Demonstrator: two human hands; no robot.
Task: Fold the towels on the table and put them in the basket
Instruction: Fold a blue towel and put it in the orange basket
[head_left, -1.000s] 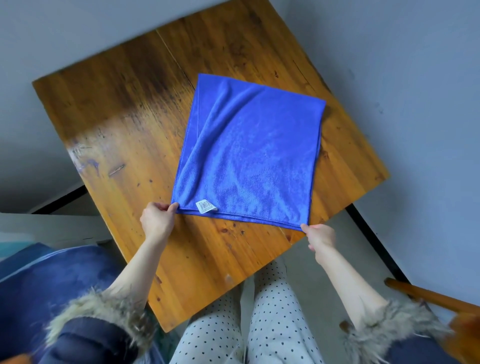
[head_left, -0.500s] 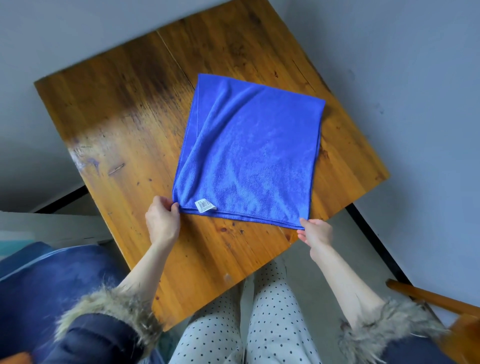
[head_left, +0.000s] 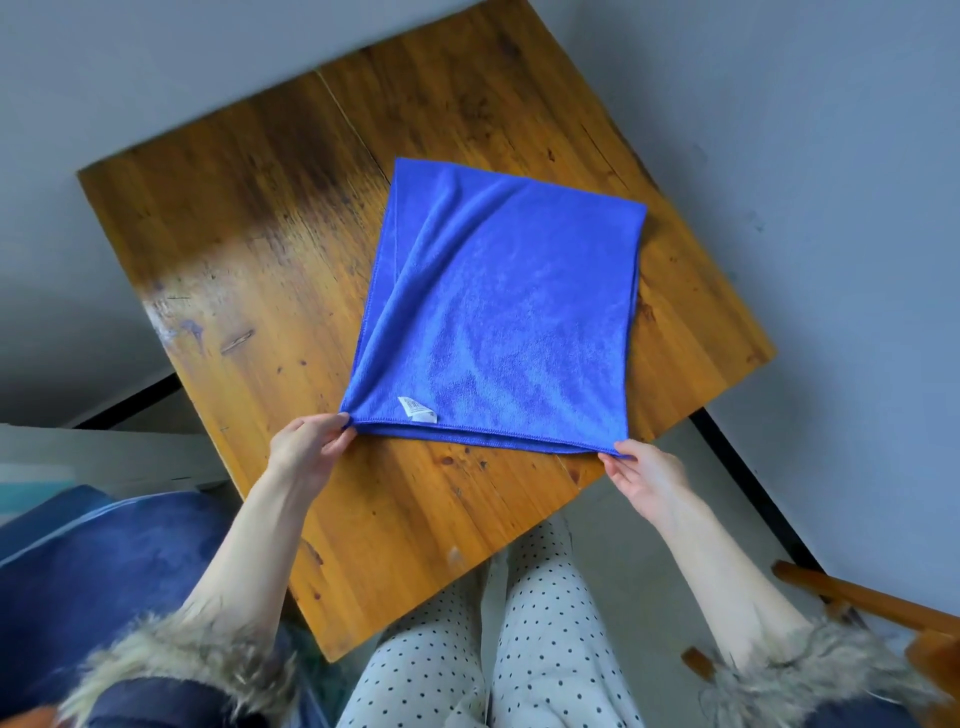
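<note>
Blue towel (head_left: 498, 312) corners pinched by left hand (head_left: 306, 447), right hand (head_left: 647, 475)

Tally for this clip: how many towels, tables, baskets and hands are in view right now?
Blue towel, folded over: 1
Wooden table: 1
Hands, left hand and right hand, each pinching a near corner of the towel: 2
Baskets: 0 in view
Total: 4
</note>
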